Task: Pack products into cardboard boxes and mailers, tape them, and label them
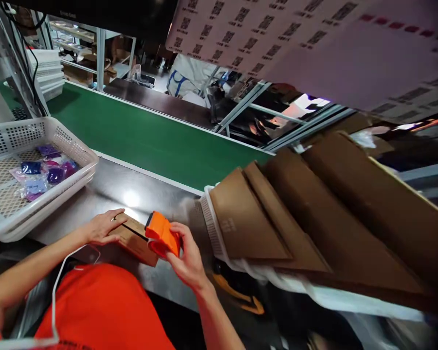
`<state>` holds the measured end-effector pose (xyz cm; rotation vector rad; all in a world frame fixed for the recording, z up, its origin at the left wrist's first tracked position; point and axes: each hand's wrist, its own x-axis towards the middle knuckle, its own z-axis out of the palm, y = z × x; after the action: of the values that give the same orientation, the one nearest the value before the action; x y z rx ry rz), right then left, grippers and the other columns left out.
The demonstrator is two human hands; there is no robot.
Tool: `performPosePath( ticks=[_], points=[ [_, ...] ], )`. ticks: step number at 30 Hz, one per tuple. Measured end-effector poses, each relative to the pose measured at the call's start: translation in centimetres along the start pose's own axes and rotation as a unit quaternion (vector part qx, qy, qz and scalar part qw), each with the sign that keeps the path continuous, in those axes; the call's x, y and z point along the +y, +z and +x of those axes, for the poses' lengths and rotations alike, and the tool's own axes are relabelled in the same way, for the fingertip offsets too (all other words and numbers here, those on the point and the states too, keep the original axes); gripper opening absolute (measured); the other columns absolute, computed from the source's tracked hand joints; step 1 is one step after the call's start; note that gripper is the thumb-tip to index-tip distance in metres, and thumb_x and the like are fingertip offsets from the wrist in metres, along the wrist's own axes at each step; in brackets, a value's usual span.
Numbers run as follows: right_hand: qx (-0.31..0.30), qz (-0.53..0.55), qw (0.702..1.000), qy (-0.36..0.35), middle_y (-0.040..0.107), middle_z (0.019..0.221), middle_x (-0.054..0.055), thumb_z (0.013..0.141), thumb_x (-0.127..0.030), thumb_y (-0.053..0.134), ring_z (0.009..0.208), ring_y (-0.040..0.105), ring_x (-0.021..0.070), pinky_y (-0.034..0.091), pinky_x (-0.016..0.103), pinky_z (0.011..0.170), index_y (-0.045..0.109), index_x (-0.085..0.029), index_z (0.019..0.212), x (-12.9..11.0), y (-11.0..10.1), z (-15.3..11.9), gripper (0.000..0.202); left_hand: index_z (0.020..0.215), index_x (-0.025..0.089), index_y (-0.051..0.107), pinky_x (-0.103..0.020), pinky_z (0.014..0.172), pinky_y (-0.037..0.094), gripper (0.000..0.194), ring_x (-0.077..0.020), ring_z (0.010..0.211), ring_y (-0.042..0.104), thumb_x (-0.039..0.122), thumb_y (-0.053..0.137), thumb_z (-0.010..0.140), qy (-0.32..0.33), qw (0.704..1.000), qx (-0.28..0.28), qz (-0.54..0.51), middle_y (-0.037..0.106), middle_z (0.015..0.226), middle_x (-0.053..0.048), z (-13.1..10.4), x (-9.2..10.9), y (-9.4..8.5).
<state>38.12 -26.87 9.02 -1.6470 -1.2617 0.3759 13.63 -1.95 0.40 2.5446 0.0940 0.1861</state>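
Note:
A small brown cardboard box (136, 238) lies on the metal table (127, 180) in front of my body. My left hand (104, 227) grips its left end, with the fingers over the top and the thumb along the near side. In my right hand (188, 255) is an orange tape dispenser (162, 233), held against the right end of the box. A dark line runs along the box top; I cannot tell whether it is a gap or a strip.
To the left, stacked white plastic baskets (83, 165) hold several small bagged items (47, 170). Behind the table runs a green conveyor belt (131, 141). Flat cardboard cartons (248, 223) stand in a white basket at right. A sheet of printed codes (237, 34) hangs overhead.

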Motion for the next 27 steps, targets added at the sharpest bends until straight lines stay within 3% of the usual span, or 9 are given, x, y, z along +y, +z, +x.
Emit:
performPosePath(
  ticks=[3, 7, 12, 14, 16, 18, 20, 23, 27],
  points=[
    [-0.043, -0.030, 0.996, -0.067, 0.063, 0.135, 0.011, 0.073, -0.010, 0.064, 0.123, 0.066, 0.0269, 0.057, 0.043, 0.104, 0.059, -0.024, 0.129, -0.2, 1.1, 1.1, 0.058, 0.166, 0.021, 0.040, -0.056, 0.118, 0.047, 0.073, -0.0413, 0.151, 0.044, 0.062, 0.045, 0.106, -0.012, 1.000, -0.007, 0.006, 0.032, 0.173, -0.022, 0.0, 0.1, 0.4],
    [-0.080, -0.078, 0.987, -0.120, 0.062, 0.134, 0.014, 0.072, -0.011, 0.060, 0.122, 0.068, 0.0286, 0.059, 0.045, 0.101, 0.056, -0.023, 0.133, 1.6, 2.5, 1.1, 0.063, 0.167, 0.025, 0.039, -0.056, 0.121, 0.044, 0.070, -0.0401, 0.155, 0.038, 0.056, 0.051, 0.105, 0.001, 1.000, 0.013, 0.023, 0.036, 0.172, -0.019, 0.2, 0.4, 1.0],
    [-0.096, -0.066, 0.989, -0.093, 0.066, 0.134, 0.014, 0.071, -0.018, 0.066, 0.124, 0.067, 0.0320, 0.057, 0.051, 0.106, 0.062, -0.023, 0.131, 3.2, 3.1, -0.1, 0.061, 0.161, 0.020, 0.047, -0.062, 0.126, 0.034, 0.063, -0.0426, 0.160, 0.031, 0.046, 0.054, 0.104, 0.059, 0.996, 0.041, 0.049, 0.041, 0.171, -0.020, 0.8, 0.3, 1.0],
    [-0.035, -0.019, 0.999, -0.002, 0.068, 0.136, 0.013, 0.072, -0.021, 0.071, 0.124, 0.067, 0.0309, 0.055, 0.050, 0.109, 0.063, -0.023, 0.135, 3.9, 2.9, -0.8, 0.063, 0.160, 0.014, 0.048, -0.060, 0.127, 0.034, 0.067, -0.0426, 0.158, 0.034, 0.048, 0.055, 0.103, 0.082, 0.995, 0.037, 0.040, 0.046, 0.167, -0.023, 0.9, 0.1, 0.8],
    [0.091, 0.053, 0.988, 0.114, 0.069, 0.136, 0.012, 0.077, -0.028, 0.073, 0.121, 0.069, 0.0289, 0.056, 0.048, 0.108, 0.060, -0.023, 0.142, 4.8, 2.9, -1.3, 0.066, 0.161, 0.010, 0.046, -0.060, 0.129, 0.031, 0.072, -0.0430, 0.159, 0.034, 0.051, 0.055, 0.102, 0.092, 0.995, 0.035, 0.028, 0.044, 0.167, -0.026, 0.9, -0.1, 0.8],
    [0.217, 0.142, 0.945, 0.199, 0.071, 0.135, 0.012, 0.083, -0.040, 0.074, 0.119, 0.070, 0.0278, 0.058, 0.046, 0.104, 0.058, -0.023, 0.145, 5.6, 3.4, -1.7, 0.066, 0.165, 0.011, 0.040, -0.062, 0.130, 0.029, 0.077, -0.0439, 0.162, 0.027, 0.051, 0.057, 0.101, 0.084, 0.996, 0.039, 0.015, 0.034, 0.173, -0.027, 0.8, -0.1, 1.0],
    [0.282, 0.220, 0.903, 0.239, 0.073, 0.132, 0.012, 0.087, -0.053, 0.071, 0.118, 0.071, 0.0278, 0.060, 0.046, 0.101, 0.058, -0.023, 0.146, 6.1, 4.5, -2.0, 0.068, 0.169, 0.017, 0.034, -0.067, 0.129, 0.027, 0.082, -0.0457, 0.165, 0.018, 0.051, 0.060, 0.100, 0.071, 0.996, 0.046, 0.010, 0.020, 0.178, -0.024, 0.7, 0.0, 1.3],
    [0.296, 0.274, 0.875, 0.266, 0.074, 0.131, 0.010, 0.088, -0.062, 0.069, 0.120, 0.072, 0.0272, 0.061, 0.045, 0.099, 0.058, -0.025, 0.146, 6.2, 6.4, -2.1, 0.070, 0.172, 0.022, 0.027, -0.072, 0.128, 0.025, 0.085, -0.0486, 0.166, 0.012, 0.049, 0.062, 0.100, 0.079, 0.996, 0.045, 0.016, 0.005, 0.181, -0.022, 0.6, 0.2, 1.9],
    [0.255, 0.281, 0.880, 0.286, 0.075, 0.132, 0.010, 0.086, -0.063, 0.072, 0.124, 0.071, 0.0283, 0.062, 0.043, 0.100, 0.063, -0.026, 0.142, 5.6, 7.5, -2.0, 0.068, 0.173, 0.020, 0.020, -0.069, 0.130, 0.027, 0.086, -0.0476, 0.166, 0.009, 0.041, 0.062, 0.101, 0.105, 0.993, 0.053, 0.020, -0.004, 0.181, -0.023, 0.6, 0.3, 2.2]
  ],
)
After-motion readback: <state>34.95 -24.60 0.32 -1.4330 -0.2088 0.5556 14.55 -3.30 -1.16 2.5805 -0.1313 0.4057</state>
